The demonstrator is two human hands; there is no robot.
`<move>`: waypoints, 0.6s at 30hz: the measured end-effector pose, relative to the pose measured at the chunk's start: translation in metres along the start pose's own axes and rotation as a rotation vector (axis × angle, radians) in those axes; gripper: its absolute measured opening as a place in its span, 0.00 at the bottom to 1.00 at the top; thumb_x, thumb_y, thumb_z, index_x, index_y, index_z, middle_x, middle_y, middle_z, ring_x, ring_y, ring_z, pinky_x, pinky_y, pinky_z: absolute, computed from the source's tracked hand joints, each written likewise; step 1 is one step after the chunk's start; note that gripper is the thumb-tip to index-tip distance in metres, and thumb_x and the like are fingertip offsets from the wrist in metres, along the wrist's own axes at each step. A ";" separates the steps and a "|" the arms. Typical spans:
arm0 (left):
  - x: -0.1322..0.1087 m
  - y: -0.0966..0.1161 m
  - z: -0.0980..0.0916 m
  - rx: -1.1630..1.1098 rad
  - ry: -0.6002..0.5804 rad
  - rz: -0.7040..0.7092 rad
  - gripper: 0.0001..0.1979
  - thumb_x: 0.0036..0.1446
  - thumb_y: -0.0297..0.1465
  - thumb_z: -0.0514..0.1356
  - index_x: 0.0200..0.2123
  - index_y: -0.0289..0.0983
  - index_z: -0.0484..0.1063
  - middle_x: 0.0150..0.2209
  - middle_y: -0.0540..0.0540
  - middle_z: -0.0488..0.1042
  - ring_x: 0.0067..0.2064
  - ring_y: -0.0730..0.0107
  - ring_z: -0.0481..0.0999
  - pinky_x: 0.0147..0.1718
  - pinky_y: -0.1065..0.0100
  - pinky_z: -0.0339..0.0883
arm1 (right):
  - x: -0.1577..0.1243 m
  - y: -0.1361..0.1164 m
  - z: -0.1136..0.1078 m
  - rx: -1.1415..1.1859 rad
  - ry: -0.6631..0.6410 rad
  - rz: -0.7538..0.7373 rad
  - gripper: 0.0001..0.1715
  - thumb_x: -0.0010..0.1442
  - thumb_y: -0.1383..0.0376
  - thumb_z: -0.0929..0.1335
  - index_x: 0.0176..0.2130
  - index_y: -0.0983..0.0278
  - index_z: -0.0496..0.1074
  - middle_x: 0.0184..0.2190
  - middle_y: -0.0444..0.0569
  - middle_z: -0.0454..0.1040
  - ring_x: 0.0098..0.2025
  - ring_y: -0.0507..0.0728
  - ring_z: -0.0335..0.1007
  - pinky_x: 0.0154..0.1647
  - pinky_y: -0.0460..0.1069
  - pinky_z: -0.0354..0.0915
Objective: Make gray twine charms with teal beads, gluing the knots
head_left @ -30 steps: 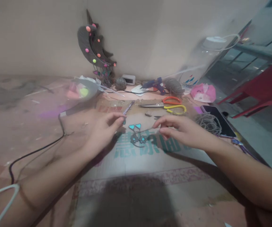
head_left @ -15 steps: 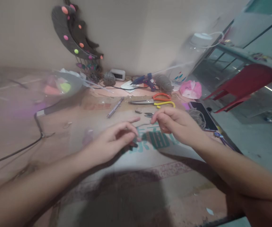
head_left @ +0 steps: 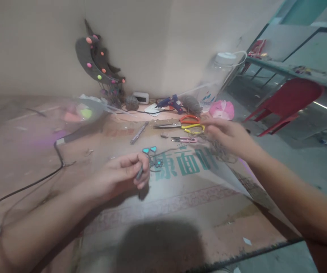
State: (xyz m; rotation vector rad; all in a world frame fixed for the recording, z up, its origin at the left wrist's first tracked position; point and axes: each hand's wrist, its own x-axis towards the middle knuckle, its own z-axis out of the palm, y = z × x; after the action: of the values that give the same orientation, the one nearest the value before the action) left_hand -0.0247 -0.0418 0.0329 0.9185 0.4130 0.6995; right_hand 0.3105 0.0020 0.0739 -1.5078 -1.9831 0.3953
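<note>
My left hand (head_left: 123,175) is closed in a pinch on a thin grey cord (head_left: 139,173) that runs to a small wire ornament with teal hearts (head_left: 152,156) lying on the cardboard sheet (head_left: 180,197). My right hand (head_left: 227,135) reaches out to the right over a tangle of grey twine (head_left: 218,151), near the orange and yellow scissors (head_left: 187,123) and the small pink snips (head_left: 183,139). Its fingers are smeared by motion.
A dark crescent decoration with coloured pompoms (head_left: 96,64) leans on the wall. A blue glue gun (head_left: 169,102), yarn balls (head_left: 131,102), a pink bag (head_left: 221,109) and a clear bowl (head_left: 82,112) lie at the back. A black cable (head_left: 38,180) runs left. A red chair (head_left: 291,100) stands right.
My right hand has left the cord and swung right and away toward the twine by the scissors. My left hand has drawn back slightly, still pinching the cord. The teal ornament shows again.
</note>
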 end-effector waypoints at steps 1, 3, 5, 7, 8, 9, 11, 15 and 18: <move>0.003 0.002 0.001 -0.022 0.024 0.030 0.12 0.56 0.38 0.70 0.30 0.36 0.74 0.22 0.53 0.64 0.24 0.74 0.65 0.26 0.73 0.59 | -0.005 -0.004 0.006 0.069 -0.092 -0.025 0.20 0.66 0.54 0.65 0.49 0.63 0.78 0.36 0.51 0.80 0.34 0.57 0.72 0.36 0.51 0.66; 0.011 0.008 0.007 -0.026 0.048 0.065 0.12 0.55 0.37 0.71 0.30 0.36 0.74 0.21 0.53 0.63 0.24 0.75 0.64 0.26 0.73 0.58 | -0.015 -0.021 0.021 0.205 -0.277 -0.107 0.23 0.67 0.53 0.65 0.53 0.63 0.77 0.39 0.52 0.80 0.37 0.57 0.74 0.38 0.51 0.68; 0.015 0.012 0.014 -0.015 0.038 0.086 0.12 0.55 0.37 0.71 0.30 0.37 0.74 0.22 0.53 0.63 0.24 0.75 0.64 0.26 0.73 0.59 | -0.023 -0.040 0.039 0.303 -0.412 -0.160 0.25 0.66 0.52 0.67 0.57 0.62 0.74 0.42 0.53 0.80 0.40 0.57 0.74 0.41 0.51 0.69; 0.018 0.015 0.018 -0.007 0.023 0.106 0.13 0.55 0.38 0.71 0.30 0.37 0.74 0.22 0.53 0.63 0.25 0.74 0.65 0.27 0.72 0.59 | -0.028 -0.055 0.055 0.445 -0.555 -0.122 0.34 0.65 0.49 0.68 0.64 0.62 0.67 0.41 0.52 0.79 0.39 0.56 0.74 0.40 0.51 0.69; 0.018 0.015 0.019 -0.004 0.024 0.112 0.12 0.55 0.38 0.71 0.31 0.37 0.74 0.22 0.53 0.63 0.25 0.74 0.65 0.28 0.72 0.60 | -0.029 -0.061 0.062 0.545 -0.623 -0.088 0.38 0.64 0.49 0.69 0.67 0.62 0.63 0.40 0.52 0.79 0.37 0.56 0.75 0.38 0.50 0.70; 0.018 0.015 0.020 -0.001 0.031 0.114 0.12 0.56 0.38 0.70 0.31 0.37 0.73 0.22 0.53 0.63 0.26 0.74 0.66 0.28 0.72 0.61 | -0.030 -0.065 0.070 0.657 -0.681 -0.050 0.40 0.64 0.50 0.70 0.68 0.63 0.61 0.42 0.52 0.79 0.37 0.55 0.75 0.38 0.50 0.70; 0.019 0.015 0.020 -0.004 0.050 0.107 0.13 0.56 0.38 0.70 0.30 0.37 0.73 0.23 0.53 0.65 0.26 0.73 0.68 0.29 0.71 0.63 | -0.031 -0.070 0.082 0.854 -0.718 0.017 0.38 0.62 0.55 0.72 0.66 0.64 0.63 0.47 0.54 0.78 0.37 0.53 0.76 0.38 0.50 0.71; 0.020 0.010 0.021 -0.003 0.083 0.095 0.15 0.53 0.38 0.72 0.29 0.37 0.71 0.23 0.53 0.66 0.27 0.72 0.70 0.31 0.70 0.64 | -0.035 -0.074 0.097 0.914 -0.502 0.071 0.28 0.58 0.61 0.74 0.57 0.63 0.73 0.40 0.49 0.82 0.38 0.54 0.78 0.44 0.52 0.73; 0.021 0.006 0.020 0.012 0.082 0.100 0.16 0.53 0.40 0.72 0.29 0.36 0.71 0.23 0.53 0.68 0.28 0.72 0.71 0.33 0.69 0.64 | -0.036 -0.075 0.100 0.894 -0.417 0.103 0.21 0.58 0.60 0.73 0.50 0.63 0.79 0.34 0.47 0.83 0.33 0.54 0.78 0.42 0.53 0.74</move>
State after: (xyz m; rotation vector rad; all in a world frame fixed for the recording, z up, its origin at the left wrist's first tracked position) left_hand 0.0002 -0.0358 0.0483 0.9291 0.4468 0.8292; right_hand 0.1970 -0.0430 0.0293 -0.9750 -1.6214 1.5029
